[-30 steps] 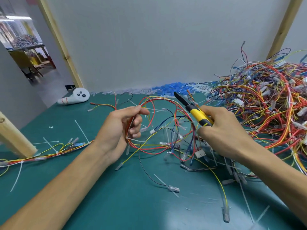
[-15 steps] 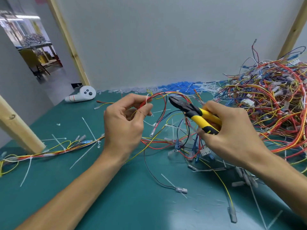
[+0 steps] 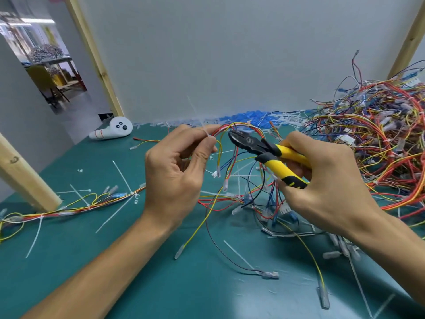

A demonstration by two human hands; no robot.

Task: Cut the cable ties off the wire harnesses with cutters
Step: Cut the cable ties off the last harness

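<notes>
My left hand [image 3: 177, 171] pinches a bundle of red, yellow and white wires, the wire harness [image 3: 239, 132], lifted above the green table. A white cable tie [image 3: 195, 113] sticks up from the pinch point beside my thumb and forefinger. My right hand [image 3: 322, 178] grips the yellow-and-black handles of the cutters [image 3: 264, 149]. Their dark jaws point left, inside the wire loop, a short way right of the tie. The harness's loose ends hang down to the table between my hands.
A big heap of tied harnesses [image 3: 372, 134] fills the right side. One harness [image 3: 69, 208] lies stretched out at the left. Cut ties litter the green mat [image 3: 115, 261]. A white controller [image 3: 112, 131] lies at the back left, near a wooden post [image 3: 25, 178].
Both hands rose and drew together. My left hand lifted the harness and turned the tie upward; the cutters swung left, jaws nearing the tie.
</notes>
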